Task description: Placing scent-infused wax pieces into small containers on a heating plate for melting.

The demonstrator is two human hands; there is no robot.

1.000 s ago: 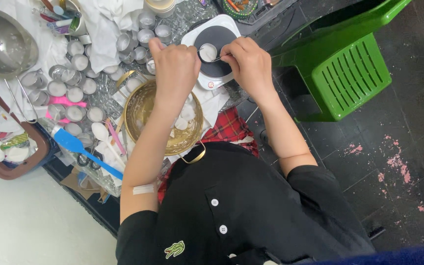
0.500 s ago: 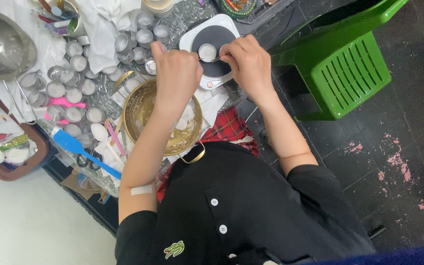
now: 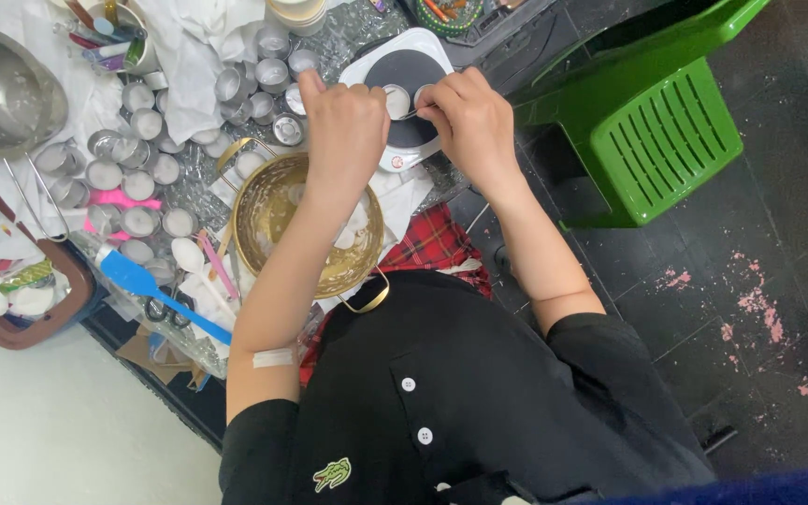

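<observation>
Both hands are up over a white single-burner hot plate with a round black top (image 3: pixel 404 103), working on one small round metal cup with pale wax in it (image 3: pixel 395 100) that sits on the burner. The left hand (image 3: pixel 346 126) is curled with its fingertips pinched in at the cup's left edge. The right hand (image 3: pixel 472 122) is curled tight too, fingertips nipping what looks like a thin wire at the cup's right side; hard to tell exactly what it is. Just below the left wrist there's a wide brass-coloured bowl with white wax bits (image 3: pixel 306 224). Left of that hand, lots of little silver tealight cups (image 3: pixel 142 168) are scattered across the worktop. A blue-handled spatula (image 3: pixel 151 288) lies near the left forearm. Right of the right hand stands a green plastic stool (image 3: pixel 656 140).
</observation>
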